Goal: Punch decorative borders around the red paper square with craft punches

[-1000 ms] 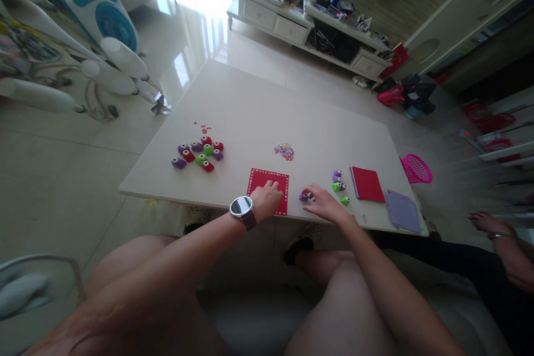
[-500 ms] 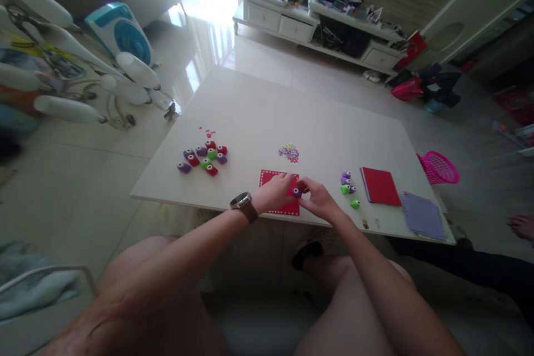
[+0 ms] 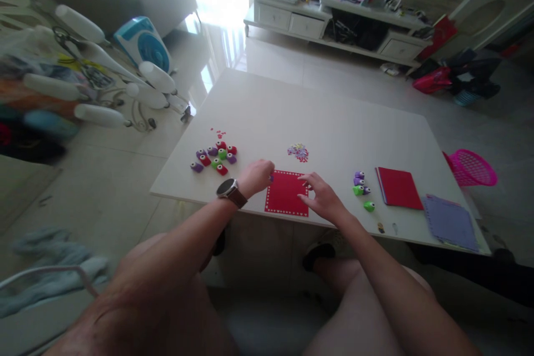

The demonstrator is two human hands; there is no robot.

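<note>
My left hand (image 3: pixel 257 178), with a watch at the wrist, is closed on a small purple craft punch (image 3: pixel 271 177), mostly hidden by the fingers. It hovers by the upper left corner of a red paper square (image 3: pixel 287 194) whose edges carry a row of small punched holes. Over the right edge of that paper, my right hand (image 3: pixel 323 196) has its fingers apart and nothing between them. To the left lies a group of red, purple and green craft punches (image 3: pixel 222 153). Beyond the paper sits a pile of tiny punched paper bits (image 3: pixel 298 151).
Several purple and green punches (image 3: pixel 359 182) stand right of my right hand. Further right are a stack of red paper (image 3: pixel 399 188) and purple sheets (image 3: pixel 450 222). Small red scraps (image 3: pixel 219 133) lie at the left. A pink basket (image 3: pixel 473 168) stands past the table's right edge.
The purple punch has gone from my right hand to my left. My left hand has moved left off the paper, and the right hand's fingers have spread. The view has shifted somewhat.
</note>
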